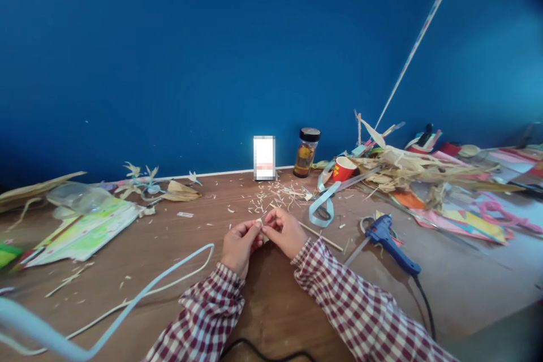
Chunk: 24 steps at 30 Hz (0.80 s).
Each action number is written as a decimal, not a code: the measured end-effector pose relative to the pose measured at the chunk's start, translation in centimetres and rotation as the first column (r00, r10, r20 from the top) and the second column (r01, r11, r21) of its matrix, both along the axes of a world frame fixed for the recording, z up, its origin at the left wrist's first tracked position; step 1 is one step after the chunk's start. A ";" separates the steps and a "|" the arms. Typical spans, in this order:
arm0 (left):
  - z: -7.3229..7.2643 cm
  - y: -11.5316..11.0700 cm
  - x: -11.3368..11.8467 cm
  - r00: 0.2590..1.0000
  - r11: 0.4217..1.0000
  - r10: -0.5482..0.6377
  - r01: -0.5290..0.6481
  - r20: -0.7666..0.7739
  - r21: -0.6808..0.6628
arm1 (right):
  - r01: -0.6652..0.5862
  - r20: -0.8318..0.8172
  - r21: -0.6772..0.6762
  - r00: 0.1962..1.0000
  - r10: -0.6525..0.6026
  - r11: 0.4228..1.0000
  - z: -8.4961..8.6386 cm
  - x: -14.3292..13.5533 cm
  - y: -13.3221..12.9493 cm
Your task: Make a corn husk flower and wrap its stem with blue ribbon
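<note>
My left hand [240,246] and my right hand [286,232] meet over the middle of the table. Their thumbs and fingers pinch a small pale piece of corn husk [265,237] between them; most of it is hidden by the fingertips. Just beyond the hands lie many thin pale shreds [282,195]. Beside my right wrist a thin stick [320,236] lies on the tabletop. Further right rests a blue hot glue gun [392,243] with its black cable running toward the front.
A phone-like bright screen [264,158], a dark-lidded jar [307,153] and a red paper cup [343,169] stand near the blue wall. Dried husks [394,167] pile up at right. A painted sheet [91,232] lies left, with a light blue strip [148,283] looping in front.
</note>
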<state>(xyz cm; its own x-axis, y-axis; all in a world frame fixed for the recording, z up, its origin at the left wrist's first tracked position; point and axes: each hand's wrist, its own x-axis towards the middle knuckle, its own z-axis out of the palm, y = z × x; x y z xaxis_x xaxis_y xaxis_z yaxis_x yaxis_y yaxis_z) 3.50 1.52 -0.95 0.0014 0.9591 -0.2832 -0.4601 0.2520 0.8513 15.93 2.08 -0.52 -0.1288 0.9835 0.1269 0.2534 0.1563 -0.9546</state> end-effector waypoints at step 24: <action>0.1 -0.2 0.2 0.994 0.999 -0.003 0.008 -0.110 0.049 | -0.096 -0.277 -0.297 0.961 0.010 0.950 -1.0 -0.1 -0.1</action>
